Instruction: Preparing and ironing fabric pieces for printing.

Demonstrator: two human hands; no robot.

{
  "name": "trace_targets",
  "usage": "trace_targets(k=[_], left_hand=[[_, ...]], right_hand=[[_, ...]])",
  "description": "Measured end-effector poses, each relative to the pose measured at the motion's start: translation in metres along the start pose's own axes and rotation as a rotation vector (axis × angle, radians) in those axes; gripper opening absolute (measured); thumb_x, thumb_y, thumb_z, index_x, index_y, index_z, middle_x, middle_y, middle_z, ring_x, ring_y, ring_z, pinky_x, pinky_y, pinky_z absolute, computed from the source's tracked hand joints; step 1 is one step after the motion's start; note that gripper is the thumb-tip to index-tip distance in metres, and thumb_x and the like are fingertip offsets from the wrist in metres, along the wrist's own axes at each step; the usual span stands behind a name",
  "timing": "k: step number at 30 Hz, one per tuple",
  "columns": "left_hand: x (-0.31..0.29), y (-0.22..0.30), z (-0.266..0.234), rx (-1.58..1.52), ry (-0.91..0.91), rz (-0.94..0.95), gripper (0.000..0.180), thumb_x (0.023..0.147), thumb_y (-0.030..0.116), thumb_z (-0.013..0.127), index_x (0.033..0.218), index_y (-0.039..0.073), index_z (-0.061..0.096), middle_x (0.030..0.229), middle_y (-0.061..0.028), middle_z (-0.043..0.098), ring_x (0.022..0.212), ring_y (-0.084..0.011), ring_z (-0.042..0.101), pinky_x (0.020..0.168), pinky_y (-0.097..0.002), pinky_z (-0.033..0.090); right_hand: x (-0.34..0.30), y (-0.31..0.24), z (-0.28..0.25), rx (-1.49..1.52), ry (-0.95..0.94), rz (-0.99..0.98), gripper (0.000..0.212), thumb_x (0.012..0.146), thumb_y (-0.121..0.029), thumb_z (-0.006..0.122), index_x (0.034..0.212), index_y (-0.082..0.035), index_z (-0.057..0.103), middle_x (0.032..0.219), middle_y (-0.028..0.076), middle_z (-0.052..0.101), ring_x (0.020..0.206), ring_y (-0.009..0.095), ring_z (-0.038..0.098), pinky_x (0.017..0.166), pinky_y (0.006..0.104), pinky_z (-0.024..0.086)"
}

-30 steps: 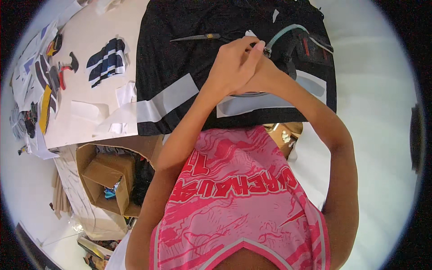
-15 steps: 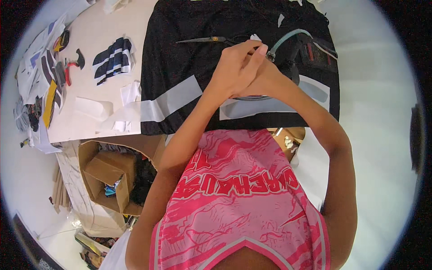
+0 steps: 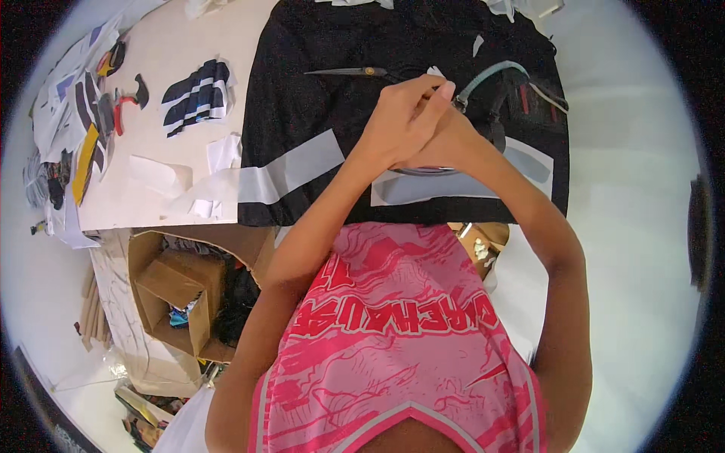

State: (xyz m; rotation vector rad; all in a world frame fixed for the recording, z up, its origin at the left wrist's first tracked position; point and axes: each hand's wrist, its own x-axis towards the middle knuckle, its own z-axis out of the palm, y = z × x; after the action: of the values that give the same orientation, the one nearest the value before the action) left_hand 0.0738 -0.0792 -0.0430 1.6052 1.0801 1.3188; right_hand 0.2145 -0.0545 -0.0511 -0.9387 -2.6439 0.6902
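My left hand (image 3: 404, 124) and my right hand (image 3: 451, 138) lie together over the black cloth, fingers overlapping and closed. Beneath them is what looks like an iron; they hide most of it, but a thin curved grey edge (image 3: 424, 172) shows below my wrists. From its far side a pale teal hose (image 3: 495, 69) arches to the right. Under it lies a white sheet with grey shapes (image 3: 461, 194). Just beyond my left hand, dark scissors (image 3: 368, 72) point left, their handles partly covered by my fingers. A pale translucent strip (image 3: 298, 167) stretches left of my left forearm.
Black cloth (image 3: 302, 98) covers the table's right part. On the pale tabletop (image 3: 143, 200) lie striped dark-blue and white pieces (image 3: 196, 97), white paper scraps (image 3: 162, 175) and a red-handled tool (image 3: 118, 113). Below the near edge stands an open cardboard box (image 3: 170, 283).
The view has shifted slightly, so the table things appear a little to the right and lower. My hands stay clasped together in the same place on the sheet.
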Motion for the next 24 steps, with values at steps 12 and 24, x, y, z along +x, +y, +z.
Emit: trace_targets(k=[12, 24], left_hand=[[0.003, -0.002, -0.006, -0.006, -0.003, -0.030, 0.046, 0.108, 0.038, 0.048, 0.117, -0.003, 0.069, 0.091, -0.0207, 0.071, 0.082, -0.0243, 0.067, 0.078, -0.0359, 0.053], [-0.036, 0.040, -0.043, -0.029, 0.451, 0.180, 0.015, 0.097, 0.007, 0.065, 0.107, 0.000, 0.073, 0.096, -0.0117, 0.074, 0.084, -0.0186, 0.068, 0.074, -0.0304, 0.052]], right_hand=[[0.009, -0.005, -0.004, 0.014, -0.019, 0.036, 0.048, 0.067, -0.041, 0.087, 0.098, -0.007, 0.074, 0.100, 0.015, 0.074, 0.092, 0.035, 0.071, 0.087, 0.0445, 0.057], [0.014, -0.036, -0.034, -0.068, -0.272, 0.152, 0.054, 0.071, -0.056, 0.082, 0.088, -0.004, 0.078, 0.086, 0.020, 0.074, 0.080, 0.040, 0.072, 0.077, 0.0483, 0.058]])
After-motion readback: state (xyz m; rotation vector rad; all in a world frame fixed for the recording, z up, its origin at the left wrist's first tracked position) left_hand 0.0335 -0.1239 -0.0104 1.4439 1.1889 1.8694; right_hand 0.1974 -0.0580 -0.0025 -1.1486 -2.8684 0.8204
